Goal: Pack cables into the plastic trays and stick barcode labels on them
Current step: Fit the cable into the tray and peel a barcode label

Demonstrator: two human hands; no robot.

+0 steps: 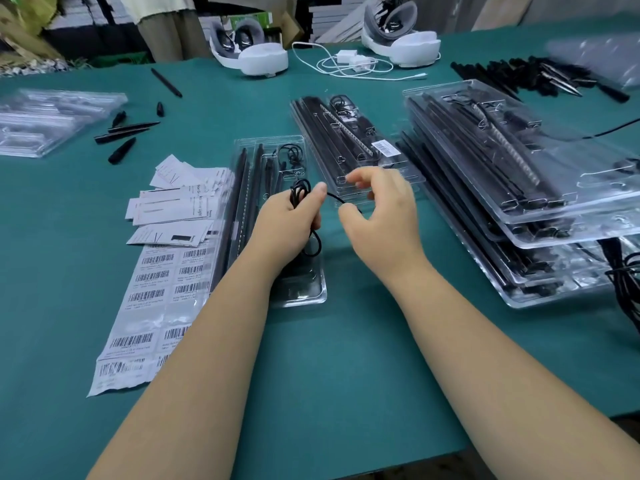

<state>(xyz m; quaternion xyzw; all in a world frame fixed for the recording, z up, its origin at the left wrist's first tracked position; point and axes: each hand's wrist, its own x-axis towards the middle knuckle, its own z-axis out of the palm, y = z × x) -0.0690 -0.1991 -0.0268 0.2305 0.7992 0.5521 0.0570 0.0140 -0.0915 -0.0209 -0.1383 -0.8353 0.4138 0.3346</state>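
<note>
A thin black cable (302,194) is gathered into loose loops in the left hand (289,221), whose fingers (313,199) are curled round the bundle; one loop sticks up above the fist and another hangs out below the palm. A short straight run of the same cable stretches to the right hand (379,209), which pinches it between thumb and forefinger, the remaining fingers loosely bent and blurred. Both hands hover just above the near end of a clear plastic tray (277,216) that lies lengthwise on the green counter (329,358). This tray already carries long black bars along its left side and a small coiled cable in a pocket at its far end.

Just left of the tray, and touching its edge, lies a long sheet of barcode labels (152,299), some of its cells bare. Above the sheet a loose fan of white printed cards (176,199) overlaps the tray's side. Right of the hands sits a second filled tray (349,140) with a barcode label stuck on its lid. Farther right stands a stack of filled trays (512,188), tilted and fanned out. More black cables (623,271) lie at the right edge beside that stack.

At the far left lies a pile of empty clear trays (52,119), with loose black parts (128,133) near it. Across the counter rest two white headsets (256,53) and a white charger with its cord (353,62).
</note>
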